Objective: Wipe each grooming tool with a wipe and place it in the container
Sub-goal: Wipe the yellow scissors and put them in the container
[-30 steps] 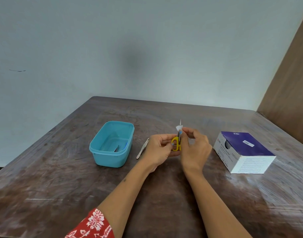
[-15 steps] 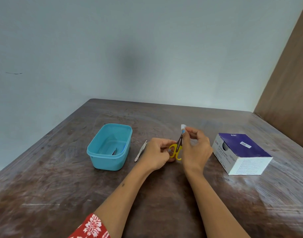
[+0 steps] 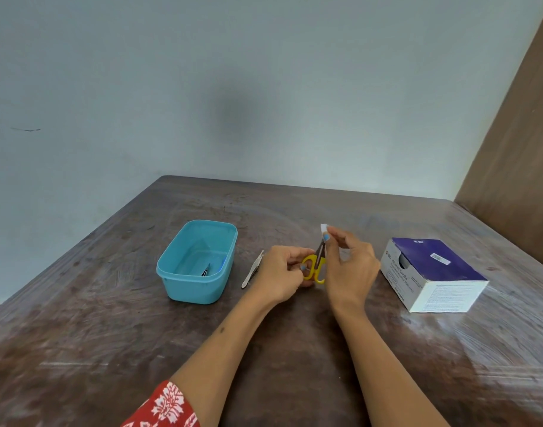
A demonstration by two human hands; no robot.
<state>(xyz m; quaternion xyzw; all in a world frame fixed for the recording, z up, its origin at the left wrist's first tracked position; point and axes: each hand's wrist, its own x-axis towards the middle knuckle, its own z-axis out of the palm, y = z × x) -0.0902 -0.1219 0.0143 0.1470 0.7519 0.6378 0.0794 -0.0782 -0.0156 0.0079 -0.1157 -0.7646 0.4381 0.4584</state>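
Note:
Small scissors [image 3: 315,266] with yellow handles stand upright above the table's middle. My left hand [image 3: 281,274] grips their handles. My right hand [image 3: 350,266] pinches a small white wipe [image 3: 324,228] around the tips of the blades. A teal plastic container [image 3: 199,261] stands to the left, with a dark metal tool [image 3: 205,270] lying inside. A silver nail file [image 3: 252,269] lies flat on the table between the container and my left hand.
A purple and white box of alcohol swabs [image 3: 433,274] sits to the right of my hands. The worn brown table [image 3: 110,334] meets a pale wall at the back and a brown panel at the right.
My right hand has slid the wipe up the blades to their tips. The view has shifted slightly; the left hand keeps its hold on the handles.

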